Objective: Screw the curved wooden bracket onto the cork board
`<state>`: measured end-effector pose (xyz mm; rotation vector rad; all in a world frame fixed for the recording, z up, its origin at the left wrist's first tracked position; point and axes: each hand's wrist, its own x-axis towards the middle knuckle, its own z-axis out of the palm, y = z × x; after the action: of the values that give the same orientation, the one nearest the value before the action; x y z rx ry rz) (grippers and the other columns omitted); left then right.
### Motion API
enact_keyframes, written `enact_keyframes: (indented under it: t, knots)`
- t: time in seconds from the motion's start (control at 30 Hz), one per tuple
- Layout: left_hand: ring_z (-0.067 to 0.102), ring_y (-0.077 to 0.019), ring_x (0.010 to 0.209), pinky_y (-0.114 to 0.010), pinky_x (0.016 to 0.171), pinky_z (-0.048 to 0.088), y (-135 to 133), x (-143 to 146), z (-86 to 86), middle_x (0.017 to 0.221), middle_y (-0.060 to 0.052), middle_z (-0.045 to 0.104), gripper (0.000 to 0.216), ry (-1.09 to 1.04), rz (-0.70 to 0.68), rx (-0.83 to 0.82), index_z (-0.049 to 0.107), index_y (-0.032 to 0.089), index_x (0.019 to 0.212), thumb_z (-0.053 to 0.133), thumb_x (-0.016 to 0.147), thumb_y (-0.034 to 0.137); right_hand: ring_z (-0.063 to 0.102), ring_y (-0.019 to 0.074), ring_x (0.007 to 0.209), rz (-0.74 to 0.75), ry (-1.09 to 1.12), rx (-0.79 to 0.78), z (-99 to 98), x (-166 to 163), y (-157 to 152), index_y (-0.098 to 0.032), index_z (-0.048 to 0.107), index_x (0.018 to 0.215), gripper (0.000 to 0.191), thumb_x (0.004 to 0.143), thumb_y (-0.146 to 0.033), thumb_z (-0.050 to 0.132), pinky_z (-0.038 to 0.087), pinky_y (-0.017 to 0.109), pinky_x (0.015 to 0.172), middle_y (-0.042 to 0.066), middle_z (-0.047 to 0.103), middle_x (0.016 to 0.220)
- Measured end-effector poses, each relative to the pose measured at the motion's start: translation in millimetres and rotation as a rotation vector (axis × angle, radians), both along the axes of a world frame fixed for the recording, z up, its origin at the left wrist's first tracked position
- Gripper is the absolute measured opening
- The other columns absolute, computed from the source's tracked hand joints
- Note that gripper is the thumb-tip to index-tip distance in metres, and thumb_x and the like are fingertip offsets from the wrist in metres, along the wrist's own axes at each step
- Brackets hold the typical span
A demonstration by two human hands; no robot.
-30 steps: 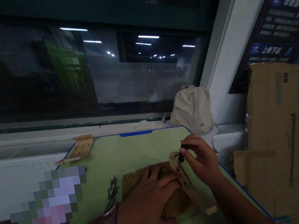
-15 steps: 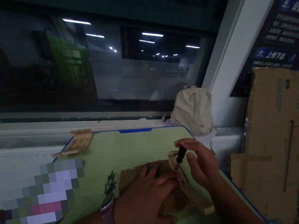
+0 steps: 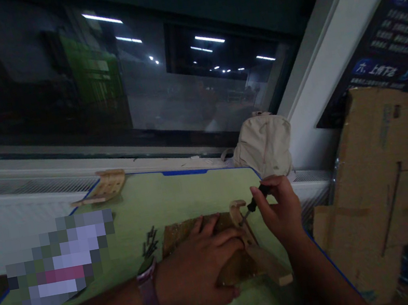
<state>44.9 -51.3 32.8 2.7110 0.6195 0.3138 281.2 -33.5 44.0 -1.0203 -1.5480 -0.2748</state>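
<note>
My left hand point(image 3: 197, 269), a watch on its wrist, lies flat with fingers spread on a brown board point(image 3: 172, 236). Its fingertips reach the edge of a light wooden piece with a curved end point(image 3: 271, 265), which rests along the board's right side. In my right hand point(image 3: 285, 207) is a screwdriver with a black handle point(image 3: 253, 205), held tilted. Its thin shaft slopes down left to the wooden piece, near the curved end; whether the tip sits in a screw or hole is too small to tell. Several dark screws point(image 3: 149, 243) lie left of the board.
The table point(image 3: 148, 194) has a pale green top and blue edging. Another wooden assembly point(image 3: 109, 186) sits at its far left corner, near a blurred-out item point(image 3: 75, 251). A beige backpack point(image 3: 266, 144) leans by the window; a large cardboard piece point(image 3: 375, 185) stands right.
My right hand has shifted right and tipped the screwdriver from near upright to a lower slant, its handle swinging right. My left hand stays in place on the board.
</note>
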Motion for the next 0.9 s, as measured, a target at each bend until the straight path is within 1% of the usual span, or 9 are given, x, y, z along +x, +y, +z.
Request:
enact_keyframes:
  t: [0.1, 0.2, 0.37, 0.43, 0.5, 0.6, 0.67, 0.77, 0.9]
  knots:
    - [0.037, -0.0492, 0.15, -0.076, 0.123, 0.023, 1.1, 0.3, -0.9, 0.161, -0.002, 0.053, 0.076, -0.007, -0.005, 0.0, 0.054, 0.028, 0.146, 0.084, 0.08, 0.051, 0.061, 0.0144, 0.065, -0.049, -0.071, 0.009, 2.0, 4.3, -1.4, -0.024, 0.059, 0.094, 0.007, 0.095, -0.022, 0.065, 0.05, 0.027, 0.059, 0.0, 0.063, 0.081]
    - [0.032, -0.0512, 0.153, -0.078, 0.123, 0.021, 1.5, 0.6, -1.5, 0.165, -0.002, 0.048, 0.08, -0.001, -0.002, -0.007, 0.052, 0.027, 0.149, 0.085, 0.079, 0.051, 0.065, 0.0178, 0.077, 0.05, -0.061, 0.027, 0.2, 5.3, -5.9, -0.024, 0.061, 0.098, 0.002, 0.098, -0.022, 0.06, 0.054, 0.03, 0.066, 0.003, 0.065, 0.089]
    - [0.028, -0.0527, 0.154, -0.08, 0.123, 0.02, 1.1, 0.8, -3.6, 0.168, -0.002, 0.044, 0.084, 0.006, 0.004, -0.018, 0.051, 0.028, 0.151, 0.085, 0.079, 0.051, 0.072, 0.0231, 0.112, 0.311, -0.118, -0.021, -2.0, -2.6, -13.8, -0.025, 0.064, 0.123, 0.026, 0.1, -0.015, 0.057, 0.059, 0.041, 0.095, 0.011, 0.074, 0.118]
    - [0.028, -0.0527, 0.154, -0.079, 0.123, 0.02, 1.2, 0.6, -4.4, 0.167, -0.004, 0.045, 0.085, 0.004, 0.0, -0.019, 0.05, 0.027, 0.152, 0.086, 0.078, 0.051, 0.072, 0.0224, 0.119, 0.381, -0.123, -0.057, -1.7, -6.2, -14.8, -0.027, 0.065, 0.126, 0.031, 0.101, -0.012, 0.055, 0.06, 0.042, 0.1, 0.01, 0.076, 0.125]
    - [0.027, -0.0522, 0.155, -0.078, 0.123, 0.02, 1.2, 0.1, -4.0, 0.166, -0.004, 0.047, 0.085, -0.005, -0.004, -0.016, 0.051, 0.026, 0.152, 0.086, 0.078, 0.05, 0.074, 0.0216, 0.119, 0.439, -0.061, -0.118, -1.7, -8.7, -14.7, -0.029, 0.067, 0.125, 0.031, 0.103, -0.012, 0.055, 0.061, 0.041, 0.1, 0.008, 0.078, 0.124]
    - [0.03, -0.0508, 0.154, -0.077, 0.123, 0.021, 0.1, -0.3, -0.5, 0.162, -0.004, 0.051, 0.081, -0.011, 0.002, -0.016, 0.053, 0.027, 0.149, 0.086, 0.079, 0.048, 0.079, 0.0203, 0.106, 0.496, 0.115, -0.193, -2.7, -10.7, -13.1, -0.031, 0.07, 0.118, 0.023, 0.103, -0.016, 0.06, 0.066, 0.038, 0.09, 0.005, 0.08, 0.113]
    - [0.033, -0.0501, 0.153, -0.076, 0.123, 0.023, -1.4, 0.1, 3.4, 0.16, -0.005, 0.053, 0.076, -0.001, 0.008, -0.024, 0.055, 0.027, 0.147, 0.085, 0.08, 0.047, 0.081, 0.019, 0.095, 0.48, 0.223, -0.198, -3.2, -10.7, -10.7, -0.029, 0.071, 0.111, 0.015, 0.101, -0.02, 0.065, 0.067, 0.035, 0.082, 0.004, 0.078, 0.108]
    - [0.033, -0.0503, 0.152, -0.074, 0.124, 0.023, -3.3, 1.1, 9.0, 0.161, -0.005, 0.052, 0.071, 0.032, 0.021, -0.036, 0.057, 0.025, 0.144, 0.084, 0.081, 0.044, 0.077, 0.016, 0.078, 0.305, 0.294, -0.168, -2.5, -7.9, -4.7, -0.025, 0.068, 0.101, 0.007, 0.095, -0.027, 0.072, 0.064, 0.029, 0.068, 0.003, 0.074, 0.095]
    - [0.026, -0.0488, 0.157, -0.072, 0.127, 0.02, -3.6, 1.4, 12.4, 0.165, -0.003, 0.047, 0.071, 0.061, 0.018, -0.052, 0.056, 0.027, 0.146, 0.082, 0.081, 0.034, 0.056, 0.0123, 0.055, 0.022, 0.231, -0.2, 2.4, -0.3, 2.6, -0.024, 0.062, 0.09, 0.017, 0.086, -0.029, 0.077, 0.044, 0.023, 0.048, -0.007, 0.056, 0.066]
